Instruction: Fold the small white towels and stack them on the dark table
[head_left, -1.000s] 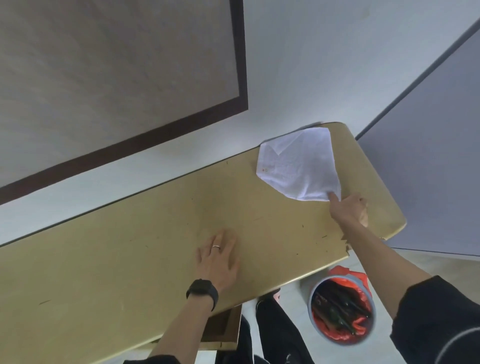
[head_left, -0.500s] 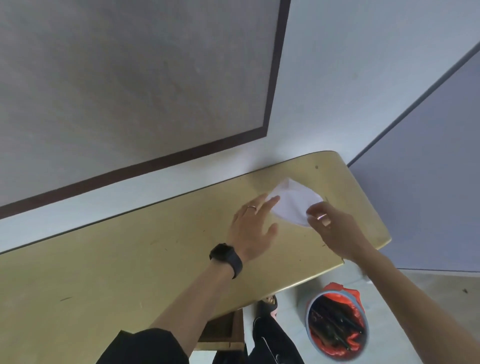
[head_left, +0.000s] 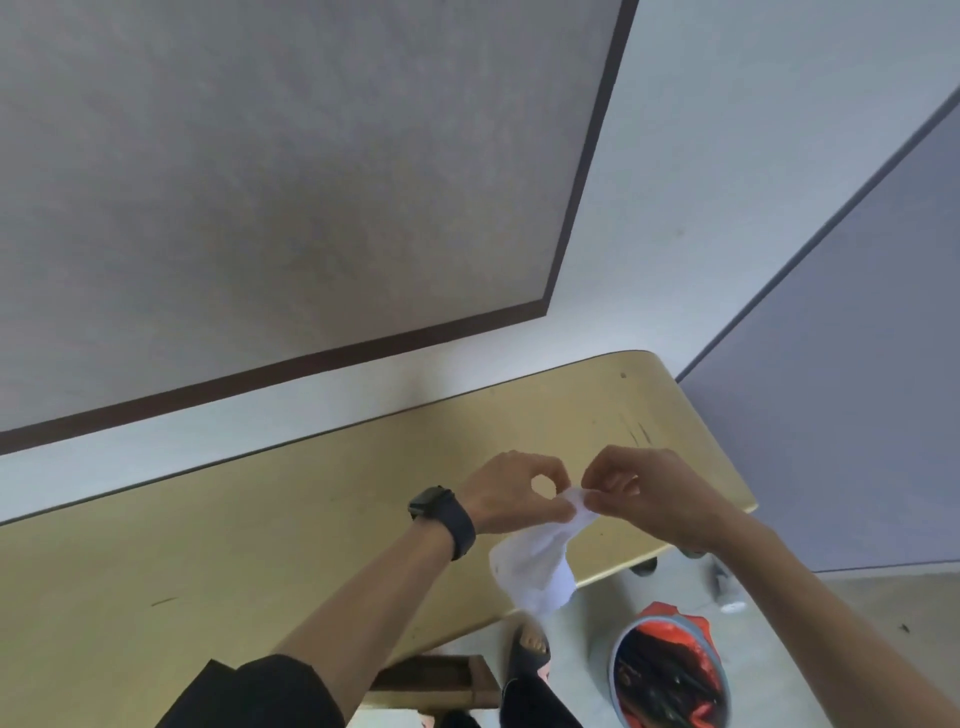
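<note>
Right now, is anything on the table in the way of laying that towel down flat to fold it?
Nothing visible is. Both the left hand and the right hand pinch the towel by its top, so it hangs above the table near its front edge. The tabletop in view under and beside it is bare.

The towel (head_left: 540, 564) is plain white. The tabletop (head_left: 260, 530) is yellowish tan with a few dark scuffs. The wristwatch (head_left: 444, 519) and sleeve (head_left: 254, 693) are black. The bucket (head_left: 670, 675) is grey-rimmed with a red-orange liner.
</note>
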